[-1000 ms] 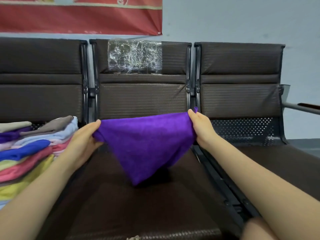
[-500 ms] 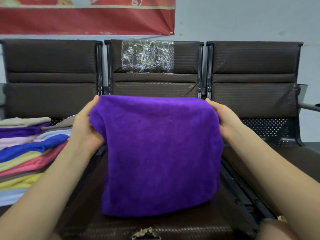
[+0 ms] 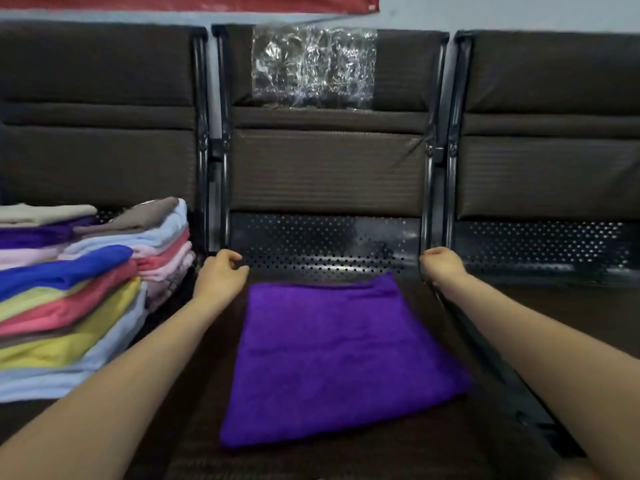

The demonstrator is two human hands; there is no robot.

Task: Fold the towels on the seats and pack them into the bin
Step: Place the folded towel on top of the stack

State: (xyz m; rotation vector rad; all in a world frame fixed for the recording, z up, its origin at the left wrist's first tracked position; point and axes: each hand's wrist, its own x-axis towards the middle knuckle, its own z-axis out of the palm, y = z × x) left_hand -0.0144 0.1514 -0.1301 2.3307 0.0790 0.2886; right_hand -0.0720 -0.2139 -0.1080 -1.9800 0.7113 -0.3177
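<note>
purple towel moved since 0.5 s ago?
Yes. The purple towel was held up in front of the middle seat's backrest; now it lies flat on that seat, below the backrest, with left hand and right hand off it.

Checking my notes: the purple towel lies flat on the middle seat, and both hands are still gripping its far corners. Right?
Not quite. In the head view the purple towel lies flat on the middle seat, but the left hand and right hand are off it, holding nothing.
</note>
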